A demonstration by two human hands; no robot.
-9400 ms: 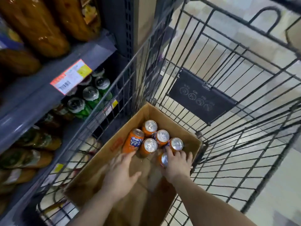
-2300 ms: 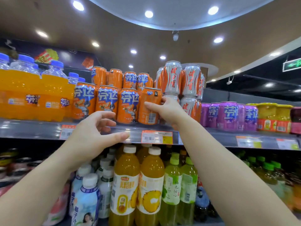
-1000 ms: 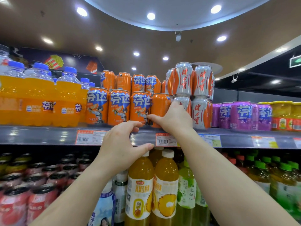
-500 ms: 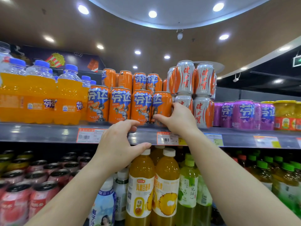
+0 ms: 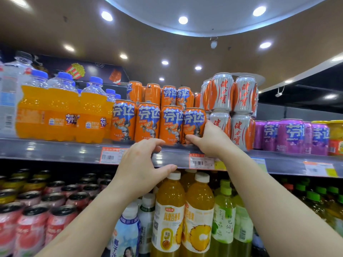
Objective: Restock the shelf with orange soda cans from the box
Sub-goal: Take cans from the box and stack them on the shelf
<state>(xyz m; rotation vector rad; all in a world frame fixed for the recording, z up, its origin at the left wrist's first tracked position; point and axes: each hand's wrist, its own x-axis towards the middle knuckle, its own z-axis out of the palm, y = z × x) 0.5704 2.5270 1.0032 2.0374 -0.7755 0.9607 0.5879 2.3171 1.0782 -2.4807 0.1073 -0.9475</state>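
On shelf (image 5: 55,151): right hand (image 5: 213,140) curled round rightmost front orange soda can (image 5: 194,125), thumb beneath; left hand (image 5: 141,169) below, fingers loosely curled, holding nothing.

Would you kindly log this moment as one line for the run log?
step: placing can on shelf | right hand: grips front-row orange can | left hand: empty, by shelf edge | box: out of view
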